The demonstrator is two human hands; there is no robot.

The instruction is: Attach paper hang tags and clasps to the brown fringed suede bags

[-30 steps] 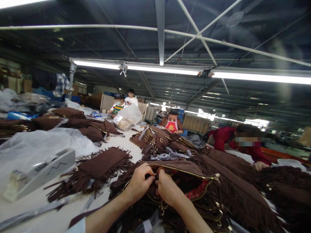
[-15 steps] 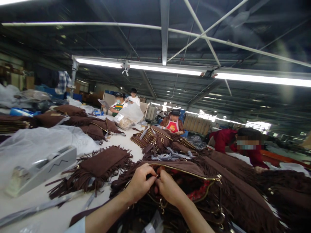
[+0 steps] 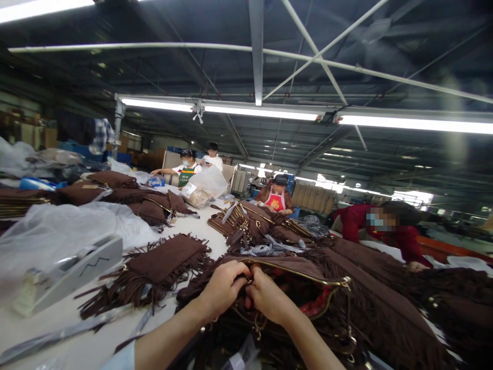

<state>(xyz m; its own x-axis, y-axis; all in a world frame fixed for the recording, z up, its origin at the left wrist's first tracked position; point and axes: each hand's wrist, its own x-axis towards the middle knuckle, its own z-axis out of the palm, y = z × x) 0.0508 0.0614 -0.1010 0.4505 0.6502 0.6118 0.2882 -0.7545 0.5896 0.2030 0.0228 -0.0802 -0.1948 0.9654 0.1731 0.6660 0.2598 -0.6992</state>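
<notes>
While brown bag [image 3: 296, 266] gaped right of tape dispenser [image 3: 79, 277], your left hand [image 3: 223, 288] and right hand [image 3: 266, 293] held it, grip pinched narrow; looked soft, floppy, likely steadiest by gold rim [image 3: 327, 281].

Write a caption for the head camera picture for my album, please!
Left hand and right hand close together at the mouth of an open brown bag with red lining.

The one view looks from the person's head, above and behind the hands [image 3: 222, 289], facing forward along the tabletop [image 3: 190, 224]. The hands and forearms [image 3: 169, 326] are near, low at the centre; the ceiling [image 3: 185, 25] fills the top, tilting down rightward.
</notes>
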